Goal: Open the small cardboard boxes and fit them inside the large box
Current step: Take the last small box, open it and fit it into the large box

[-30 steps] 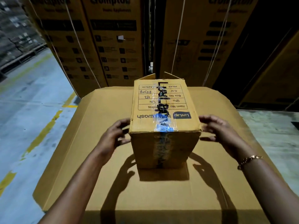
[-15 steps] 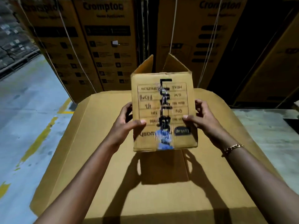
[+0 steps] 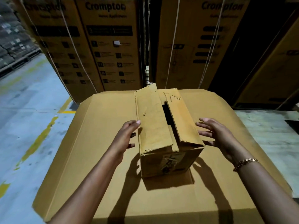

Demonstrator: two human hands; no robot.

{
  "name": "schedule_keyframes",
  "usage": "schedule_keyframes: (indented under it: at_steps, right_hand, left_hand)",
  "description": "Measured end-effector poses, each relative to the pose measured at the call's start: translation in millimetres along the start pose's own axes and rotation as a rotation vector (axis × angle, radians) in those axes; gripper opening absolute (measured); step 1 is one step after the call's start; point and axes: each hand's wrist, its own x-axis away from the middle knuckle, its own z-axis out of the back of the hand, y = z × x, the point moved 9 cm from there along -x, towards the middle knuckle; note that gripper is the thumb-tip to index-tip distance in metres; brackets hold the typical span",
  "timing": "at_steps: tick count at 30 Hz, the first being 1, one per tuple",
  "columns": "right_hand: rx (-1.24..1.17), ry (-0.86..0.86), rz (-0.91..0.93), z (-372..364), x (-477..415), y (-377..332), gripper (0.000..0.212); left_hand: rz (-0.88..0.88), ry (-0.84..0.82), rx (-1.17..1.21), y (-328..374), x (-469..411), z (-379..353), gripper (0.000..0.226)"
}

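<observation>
Now we have the small brown cardboard box (image 3: 155, 126) standing on the large flat tan cardboard box (image 3: 97, 143), with its untaped flaps facing up at us, ready to part. Our left hand (image 3: 125, 138) seems to touch its left wall. Our right hand (image 3: 216, 136) hovers just beside the right wall, fingers (image 3: 203, 125) spread wide and holding nothing.

Small box (image 3: 163, 135) sits on large box (image 3: 97, 151); left hand (image 3: 127, 138) perhaps touching, right hand (image 3: 218, 136) beside.

Interior of small box (image 3: 168, 135) dark; near-face label (image 3: 168, 162) blurred.
</observation>
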Motion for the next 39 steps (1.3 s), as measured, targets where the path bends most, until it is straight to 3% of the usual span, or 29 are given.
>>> schedule_keyframes:
  at_steps: [4, 6, 8, 10, 13, 16, 18, 20, 25, 29, 35, 39]
  right_hand:
    - [0.231, -0.205, -0.154, -44.1, -2.4, 4.4, 0.065]
    - [0.231, -0.177, -0.116, -57.0, -4.1, 4.7, 0.078]
    - [0.189, -0.123, -0.059, -58.8, -4.0, 2.5, 0.077]
    - [0.174, -0.100, -0.013, -57.4, 1.5, 2.1, 0.075]
    - [0.138, -0.052, 0.054, -51.2, 12.5, 4.4, 0.095]
    - [-0.045, -0.007, 0.123, -39.3, 23.4, 2.5, 0.075]
    - [-0.123, 0.054, 0.159, -21.7, 29.9, 1.9, 0.057]
    - [-0.166, 0.116, 0.192, -0.3, 38.7, 1.7, 0.056]
    - [-0.176, 0.243, 0.220, 66.9, 69.2, 12.7, 0.091]
    - [-0.139, 0.346, 0.267, 145.4, 96.8, 21.9, 0.082]
    - [-0.112, 0.485, 0.302, 294.7, 147.4, 46.3, 0.102]
    - [-0.048, 0.599, 0.335, 395.2, 189.9, 55.3, 0.097]
  left_hand:
    - [0.097, -0.036, -0.044, -10.6, -3.8, -27.8, 0.103]
    - [0.060, -0.012, 0.037, -15.6, -5.6, -32.0, 0.110]
    - [0.012, -0.025, 0.087, -15.1, -6.7, -31.7, 0.101]
    - [-0.059, -0.063, 0.123, -11.9, -6.2, -33.2, 0.078]
    - [-0.163, -0.086, 0.185, -4.1, -3.2, -39.2, 0.067]
    - [-0.263, -0.101, 0.256, 11.5, 1.3, -58.0, 0.081]
    - [-0.340, -0.111, 0.229, 24.3, 6.3, -76.7, 0.078]
    - [-0.387, -0.118, 0.165, 35.2, 12.5, -98.5, 0.073]
    - [-0.447, -0.204, 0.116, 52.5, 21.1, -169.4, 0.072]
    - [-0.472, -0.280, 0.091, 58.9, 30.8, -247.5, 0.085]
    - [-0.462, -0.390, 0.116, 57.4, 55.0, -401.3, 0.092]
    - [-0.453, -0.487, 0.145, 58.9, 79.8, -505.8, 0.095]
